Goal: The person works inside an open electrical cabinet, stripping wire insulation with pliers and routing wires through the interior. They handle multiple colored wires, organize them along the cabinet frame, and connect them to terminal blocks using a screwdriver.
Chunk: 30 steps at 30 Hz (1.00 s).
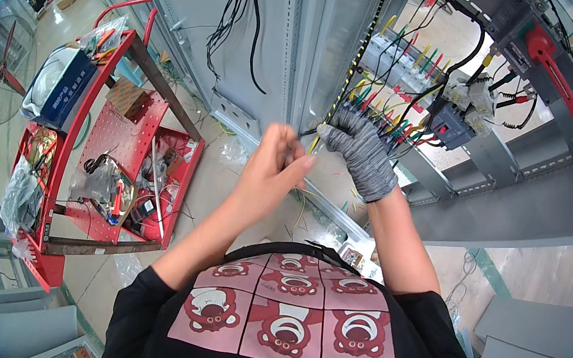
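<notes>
My left hand [276,158] is bare, its fingers curled and thumb drawn in; whatever may be in them is hidden. Close beside it, my right hand [362,152] wears a grey knitted glove. Its fingers are closed at the edge of the open metal cabinet, where a yellow wire [315,144] shows at the fingertips, between the two hands. A dark cable with yellow marks [358,57] runs down the cabinet post to the glove. Behind the glove, several coloured wires [383,108] rise from a row of terminals, partly covered by my hand.
On the left stands a red tool trolley [129,122] with a blue box [66,90] on top. Black cables [243,14] hang against the cabinet panel. A red lever [554,71] and a breaker [451,127] are at the upper right. A fan [2,74] stands far left.
</notes>
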Motion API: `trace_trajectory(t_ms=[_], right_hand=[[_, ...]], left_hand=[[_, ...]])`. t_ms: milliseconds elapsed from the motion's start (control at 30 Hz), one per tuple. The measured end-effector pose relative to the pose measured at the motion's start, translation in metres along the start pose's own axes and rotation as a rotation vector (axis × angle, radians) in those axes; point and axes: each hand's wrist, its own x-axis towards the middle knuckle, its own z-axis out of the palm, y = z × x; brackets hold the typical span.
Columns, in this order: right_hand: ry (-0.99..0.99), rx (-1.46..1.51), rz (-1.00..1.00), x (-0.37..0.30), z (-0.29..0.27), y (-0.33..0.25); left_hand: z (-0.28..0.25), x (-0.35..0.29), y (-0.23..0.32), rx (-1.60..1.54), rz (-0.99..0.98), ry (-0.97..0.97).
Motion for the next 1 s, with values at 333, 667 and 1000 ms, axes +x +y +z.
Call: trace_trajectory(t_ms=[333, 667, 1000], right_hand=[[0.037, 0.143, 0.121, 0.004, 0.009, -0.001], [0.028, 0.083, 0.052, -0.004, 0.011, 0.002], [0.036, 0.01, 0.077, 0.001, 0.013, 0.002]], left_hand=[[-0.008, 0.02, 0.006, 0.89, 0.406, 0.017], [-0.155, -0.137, -0.215, 0.928, -0.082, -0.246], [-0.219, -0.211, -0.266, 0.992, -0.756, -0.592]])
